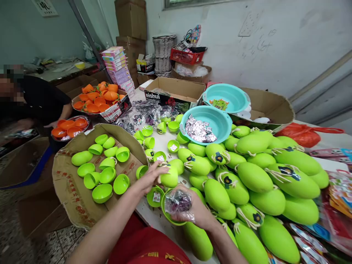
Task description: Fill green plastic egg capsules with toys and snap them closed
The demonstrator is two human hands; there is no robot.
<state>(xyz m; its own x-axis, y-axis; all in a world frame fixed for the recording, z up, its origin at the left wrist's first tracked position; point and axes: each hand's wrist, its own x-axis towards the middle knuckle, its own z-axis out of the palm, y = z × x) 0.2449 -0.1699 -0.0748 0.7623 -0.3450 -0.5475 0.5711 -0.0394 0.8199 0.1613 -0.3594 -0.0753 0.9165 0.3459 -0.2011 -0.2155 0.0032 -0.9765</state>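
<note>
My left hand (150, 178) is closed on a green half shell (169, 177) with a pale cord loop at its end. In my right hand (195, 207) is a clear plastic bag (178, 201) with dark purple contents, held over an open green half shell (166, 214). Whether the bag touches that shell's inside, I cannot tell. Beside it, another green half shell (153, 200) holds a small printed packet (156, 197). Closed green egg-shaped pods (217, 196), several with cords and dark flowers, are piled against my right side.
Left of me, a cut cardboard box (62, 172) holds green half shells. Two turquoise basins (224, 126) with small packets stand at the back. Clear bags (148, 113) lie before an open carton (189, 86). A co-worker (41, 99) sits at the left near orange shells (93, 101).
</note>
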